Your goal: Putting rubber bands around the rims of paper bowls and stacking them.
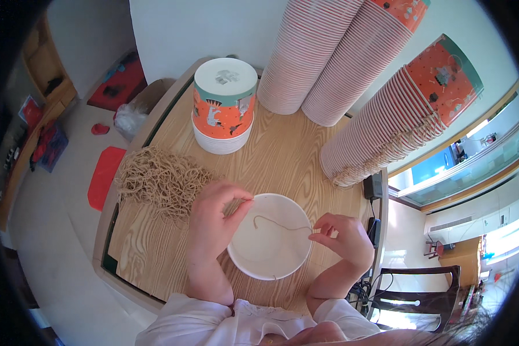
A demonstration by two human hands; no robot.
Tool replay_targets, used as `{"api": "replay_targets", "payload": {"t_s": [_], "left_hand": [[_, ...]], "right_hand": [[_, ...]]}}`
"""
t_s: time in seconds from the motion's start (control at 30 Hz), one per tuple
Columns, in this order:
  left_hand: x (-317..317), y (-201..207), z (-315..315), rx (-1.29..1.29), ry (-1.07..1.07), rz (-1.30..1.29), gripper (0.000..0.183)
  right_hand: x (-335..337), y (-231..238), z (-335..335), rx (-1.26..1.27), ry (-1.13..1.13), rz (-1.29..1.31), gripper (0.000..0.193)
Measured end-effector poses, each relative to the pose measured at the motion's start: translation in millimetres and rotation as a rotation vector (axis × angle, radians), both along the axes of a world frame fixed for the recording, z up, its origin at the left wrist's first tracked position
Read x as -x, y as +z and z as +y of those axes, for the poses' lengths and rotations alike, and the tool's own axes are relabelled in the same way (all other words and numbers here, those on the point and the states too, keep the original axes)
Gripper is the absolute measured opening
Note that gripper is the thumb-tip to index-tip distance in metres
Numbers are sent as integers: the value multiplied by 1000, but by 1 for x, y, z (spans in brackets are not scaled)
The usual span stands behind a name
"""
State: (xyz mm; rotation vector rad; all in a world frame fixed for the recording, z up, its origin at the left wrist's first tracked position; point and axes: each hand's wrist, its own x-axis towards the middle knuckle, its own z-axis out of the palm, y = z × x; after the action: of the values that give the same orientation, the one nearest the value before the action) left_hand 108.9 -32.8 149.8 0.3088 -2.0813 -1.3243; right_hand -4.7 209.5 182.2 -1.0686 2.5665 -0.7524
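Note:
A white paper bucket (269, 252) stands mouth up on the wooden table in front of me. A thin tan cord (282, 224) runs from its right rim into the bucket, ending in a small curl. My right hand (347, 237) pinches this cord between thumb and forefinger just outside the right rim. At the upper left rim is my left hand (216, 216), its thumb and forefinger tips brought together; what they hold, if anything, is too small to make out. Beside that hand lies a tangled heap of tan cords (161, 180).
Behind the heap, an orange and green patterned bucket stack (224, 118) stands upside down. Tall nested bucket stacks (311, 55) rise at the back; another leaning stack (380, 124) at the right has cords along its side. A black adapter (373, 187) sits at the table's right edge.

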Motion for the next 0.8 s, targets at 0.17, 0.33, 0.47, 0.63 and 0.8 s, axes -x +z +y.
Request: {"api": "replay_targets", "payload": {"t_s": [0.17,0.33,0.47,0.63,0.8], "left_hand": [[0,8,12,59,-149,-38,12],[5,18,29,117,-385,-171,10],[5,8,37,63,-562,-74,20],[2,20,39,-267,-605,-25,16],[-1,19,32,-585,-666,52,31]], "right_hand": [[4,-3,-8,-103,27,18,15],[-12,16,-15,285,-54,127,12],[-33,22,-27,375,304,188,15],[-43,15,-39,440,437,353,17],[-49,12,-42,400,487,320,15]]}}
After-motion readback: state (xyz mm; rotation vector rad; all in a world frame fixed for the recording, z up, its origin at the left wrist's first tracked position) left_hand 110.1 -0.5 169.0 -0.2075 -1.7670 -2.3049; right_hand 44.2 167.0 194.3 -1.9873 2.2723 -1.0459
